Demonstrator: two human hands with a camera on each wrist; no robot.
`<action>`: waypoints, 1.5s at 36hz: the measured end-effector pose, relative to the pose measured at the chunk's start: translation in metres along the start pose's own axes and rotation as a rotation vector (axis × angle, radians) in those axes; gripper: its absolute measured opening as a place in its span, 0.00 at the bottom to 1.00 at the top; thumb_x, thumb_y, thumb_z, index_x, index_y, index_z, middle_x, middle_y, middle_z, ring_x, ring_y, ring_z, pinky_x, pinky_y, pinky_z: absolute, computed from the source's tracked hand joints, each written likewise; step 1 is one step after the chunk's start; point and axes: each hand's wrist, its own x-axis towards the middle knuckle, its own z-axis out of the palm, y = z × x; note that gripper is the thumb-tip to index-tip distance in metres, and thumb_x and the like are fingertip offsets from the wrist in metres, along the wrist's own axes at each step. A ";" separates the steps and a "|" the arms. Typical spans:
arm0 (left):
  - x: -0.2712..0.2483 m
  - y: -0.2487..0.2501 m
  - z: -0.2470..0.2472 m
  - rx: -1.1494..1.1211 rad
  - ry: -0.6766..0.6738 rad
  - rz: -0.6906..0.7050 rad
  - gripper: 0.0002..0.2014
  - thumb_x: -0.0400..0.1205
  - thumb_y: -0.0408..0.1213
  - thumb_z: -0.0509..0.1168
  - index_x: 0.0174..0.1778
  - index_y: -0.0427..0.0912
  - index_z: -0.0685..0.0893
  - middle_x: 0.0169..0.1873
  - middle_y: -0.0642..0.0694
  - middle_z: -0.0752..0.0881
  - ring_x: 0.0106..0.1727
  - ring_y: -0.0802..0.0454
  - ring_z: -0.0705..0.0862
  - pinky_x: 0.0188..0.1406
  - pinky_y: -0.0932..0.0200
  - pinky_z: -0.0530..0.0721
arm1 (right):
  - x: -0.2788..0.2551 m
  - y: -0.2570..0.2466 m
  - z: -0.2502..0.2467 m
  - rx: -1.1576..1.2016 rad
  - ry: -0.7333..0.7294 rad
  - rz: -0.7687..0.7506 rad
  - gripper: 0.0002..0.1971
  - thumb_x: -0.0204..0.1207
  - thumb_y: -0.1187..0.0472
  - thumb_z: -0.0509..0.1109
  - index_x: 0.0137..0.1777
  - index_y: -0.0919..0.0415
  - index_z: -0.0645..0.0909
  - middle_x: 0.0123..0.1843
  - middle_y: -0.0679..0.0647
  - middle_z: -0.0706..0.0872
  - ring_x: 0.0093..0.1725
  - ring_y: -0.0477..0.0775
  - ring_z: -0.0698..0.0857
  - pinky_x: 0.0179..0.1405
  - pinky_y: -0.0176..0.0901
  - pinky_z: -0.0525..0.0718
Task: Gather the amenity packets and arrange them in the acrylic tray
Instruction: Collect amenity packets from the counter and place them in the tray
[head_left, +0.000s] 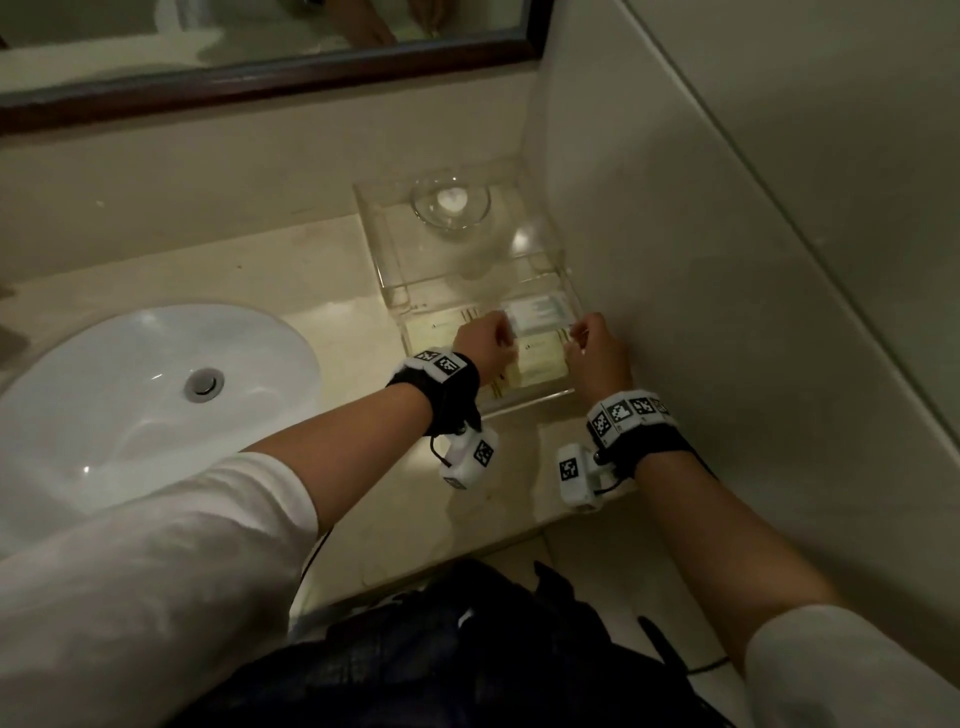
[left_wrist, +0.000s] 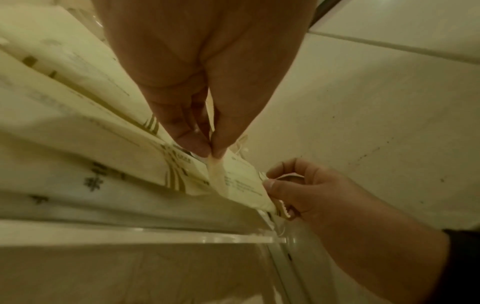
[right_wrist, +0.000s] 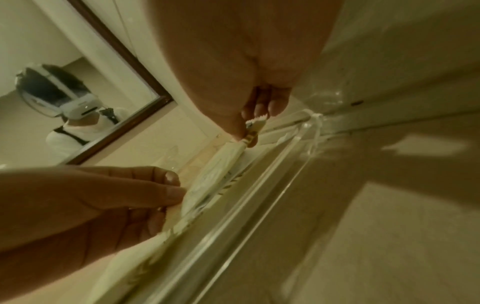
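A clear acrylic tray (head_left: 470, 293) sits on the counter against the right wall. Cream amenity packets (head_left: 543, 361) lie flat in its front part. Both hands hold one white packet (head_left: 540, 314) just above them. My left hand (head_left: 485, 338) pinches its left end between thumb and finger, seen close in the left wrist view as the packet (left_wrist: 241, 183) hangs from the left hand (left_wrist: 211, 151). My right hand (head_left: 589, 343) pinches the right end, its serrated edge showing in the right wrist view at the right hand (right_wrist: 248, 133). The packet (right_wrist: 215, 174) hovers over the tray's rim (right_wrist: 259, 197).
A glass bowl (head_left: 451, 203) with a small white item stands in the tray's rear part. A white sink (head_left: 156, 395) lies to the left, a framed mirror (head_left: 270, 78) behind. The wall (head_left: 727, 260) runs close along the tray's right side.
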 end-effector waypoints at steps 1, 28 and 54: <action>0.001 0.000 0.002 0.017 -0.009 0.001 0.07 0.76 0.28 0.66 0.37 0.45 0.77 0.42 0.43 0.83 0.46 0.47 0.80 0.40 0.63 0.72 | 0.001 0.000 0.000 -0.054 -0.014 -0.018 0.05 0.79 0.65 0.63 0.52 0.60 0.77 0.51 0.62 0.85 0.52 0.62 0.82 0.49 0.51 0.83; 0.005 -0.012 0.025 0.239 -0.032 0.132 0.23 0.70 0.38 0.78 0.59 0.36 0.82 0.65 0.38 0.70 0.56 0.42 0.81 0.60 0.56 0.80 | -0.016 0.019 0.008 -0.352 -0.041 -0.323 0.15 0.77 0.66 0.63 0.63 0.65 0.77 0.65 0.61 0.77 0.65 0.61 0.73 0.65 0.48 0.72; -0.007 -0.018 0.026 0.276 0.023 0.210 0.23 0.73 0.40 0.75 0.61 0.38 0.80 0.64 0.38 0.75 0.64 0.42 0.75 0.62 0.56 0.73 | -0.030 0.016 0.006 -0.318 -0.041 -0.259 0.20 0.76 0.60 0.68 0.67 0.66 0.74 0.68 0.62 0.74 0.69 0.61 0.70 0.70 0.48 0.70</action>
